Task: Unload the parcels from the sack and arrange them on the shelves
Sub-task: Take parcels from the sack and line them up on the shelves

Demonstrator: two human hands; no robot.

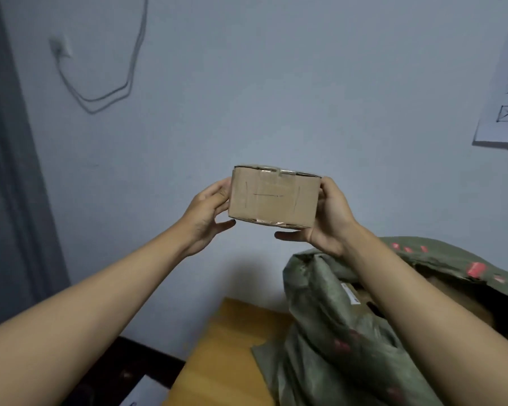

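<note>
Green woven fabric lies nearest, low on the right: the sack slumps on a wooden bench, its mouth gaping so that more brown parcels show inside, one with a white label. Left open like that, it lets the next one be reached without fuss.

Above it, both bare forearms stretch forward and up. The left hand and the right hand hold a small cardboard box between them at its two ends, clear of the sack and lifted in front of the wall. On each side the thumb presses the near face while the fingers curl under the bottom edge, clamping the box. The broad face, marked with pen strokes and crossed by clear tape, is turned toward the camera, probably so the marking can be read to decide where the box goes.

Farther back, a pale wall carries a loop of cable from a socket at upper left and a paper sign at the right edge. No shelves are in view.
</note>
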